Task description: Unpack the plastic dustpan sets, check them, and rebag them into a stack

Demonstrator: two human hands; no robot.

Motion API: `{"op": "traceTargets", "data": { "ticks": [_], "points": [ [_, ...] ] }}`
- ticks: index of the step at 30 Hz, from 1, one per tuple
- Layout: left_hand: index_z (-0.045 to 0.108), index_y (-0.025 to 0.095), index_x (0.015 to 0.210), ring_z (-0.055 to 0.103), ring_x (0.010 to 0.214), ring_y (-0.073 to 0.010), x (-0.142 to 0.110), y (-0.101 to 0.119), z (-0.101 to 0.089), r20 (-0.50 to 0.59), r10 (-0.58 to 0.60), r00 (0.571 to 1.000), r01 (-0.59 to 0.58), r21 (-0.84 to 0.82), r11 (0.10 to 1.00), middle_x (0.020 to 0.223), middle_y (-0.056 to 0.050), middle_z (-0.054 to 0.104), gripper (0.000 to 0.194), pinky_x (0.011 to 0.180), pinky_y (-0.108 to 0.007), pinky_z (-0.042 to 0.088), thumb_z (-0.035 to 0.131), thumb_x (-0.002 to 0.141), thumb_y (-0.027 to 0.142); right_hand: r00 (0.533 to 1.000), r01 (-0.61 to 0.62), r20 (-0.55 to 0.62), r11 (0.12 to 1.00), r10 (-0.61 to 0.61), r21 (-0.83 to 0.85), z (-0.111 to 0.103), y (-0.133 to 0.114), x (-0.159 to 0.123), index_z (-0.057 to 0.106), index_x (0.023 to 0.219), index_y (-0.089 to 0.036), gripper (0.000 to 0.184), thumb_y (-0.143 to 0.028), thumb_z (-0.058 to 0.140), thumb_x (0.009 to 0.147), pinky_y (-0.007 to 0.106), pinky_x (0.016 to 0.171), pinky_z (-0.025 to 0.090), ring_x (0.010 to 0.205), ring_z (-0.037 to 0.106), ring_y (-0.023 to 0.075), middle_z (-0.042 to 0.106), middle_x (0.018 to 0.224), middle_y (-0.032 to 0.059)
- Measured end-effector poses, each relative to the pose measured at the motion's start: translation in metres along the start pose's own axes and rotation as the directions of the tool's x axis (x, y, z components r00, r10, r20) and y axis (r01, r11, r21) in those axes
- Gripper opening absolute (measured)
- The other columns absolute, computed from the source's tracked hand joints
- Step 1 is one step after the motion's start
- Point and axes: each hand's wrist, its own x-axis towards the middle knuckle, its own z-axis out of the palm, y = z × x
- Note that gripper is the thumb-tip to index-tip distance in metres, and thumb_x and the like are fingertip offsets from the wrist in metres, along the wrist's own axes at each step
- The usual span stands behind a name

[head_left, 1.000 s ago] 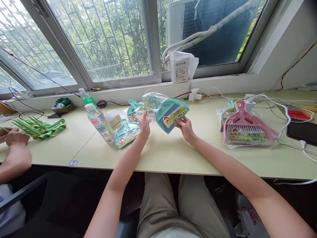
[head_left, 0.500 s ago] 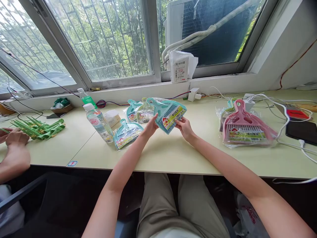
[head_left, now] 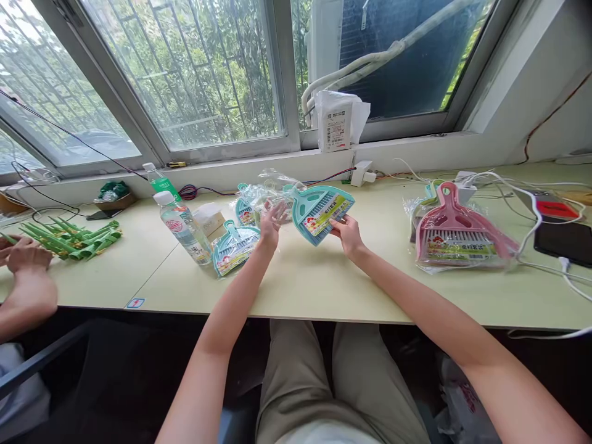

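My right hand (head_left: 348,234) pinches the lower corner of a teal mini dustpan-and-brush set (head_left: 320,211) held just above the pale green table (head_left: 324,283). My left hand (head_left: 271,223) is closed on the clear plastic bag (head_left: 272,188) beside the set's handle. Two more bagged teal sets lie to the left, one (head_left: 232,245) near my left wrist, another (head_left: 245,209) behind it. A pink bagged set (head_left: 456,234) lies to the right.
A water bottle (head_left: 182,227) and a small box (head_left: 210,219) stand left of the teal sets. Green clips (head_left: 74,237) lie at far left by another person's hands (head_left: 21,256). Cables, a phone (head_left: 564,243) and a charger sit at right. A white parcel (head_left: 337,120) rests on the windowsill.
My left hand left the set's edge and pulled the clear bag off toward the left. The teal set now shows bare in my right hand.
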Motion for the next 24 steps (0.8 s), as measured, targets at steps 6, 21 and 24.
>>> {"op": "traceTargets", "data": {
  "ticks": [6,21,24],
  "points": [
    [0.04,0.035,0.146,0.062,0.121,-0.0202,0.009,0.017,-0.019,-0.033,0.011,0.999,-0.009,0.052,0.999,0.143,-0.004,0.056,0.059,0.097,-0.036,0.054,0.058,0.09,0.025,0.997,-0.048,-0.066,0.998,0.05,0.044,-0.009,-0.007,0.008,0.062,0.086,-0.02,0.015,-0.01,0.065,0.075,0.04,0.09,0.061,0.09,0.073,0.0203,0.074,0.091,0.0036],
    [0.047,0.023,0.139,0.017,0.151,-0.0329,0.005,0.005,-0.023,0.158,0.534,0.831,-0.274,0.951,0.146,0.16,-0.016,0.027,0.069,0.122,-0.054,0.015,0.074,0.078,0.041,0.988,-0.153,-0.002,0.988,0.153,-0.022,-0.014,-0.003,0.014,0.066,0.085,-0.017,0.014,-0.007,0.063,0.076,0.038,0.084,0.063,0.078,0.074,0.0188,0.076,0.084,0.0047],
    [0.065,0.022,0.115,0.035,0.141,-0.0385,0.003,-0.009,-0.02,0.348,0.296,0.889,-0.379,0.924,0.051,0.145,-0.016,0.049,0.05,0.118,-0.058,0.023,0.076,0.073,0.048,0.99,-0.136,-0.04,0.991,0.136,-0.002,-0.017,-0.003,0.016,0.065,0.082,-0.018,0.013,-0.007,0.062,0.077,0.036,0.083,0.063,0.08,0.073,0.0181,0.076,0.084,0.0036]
  ]
}}
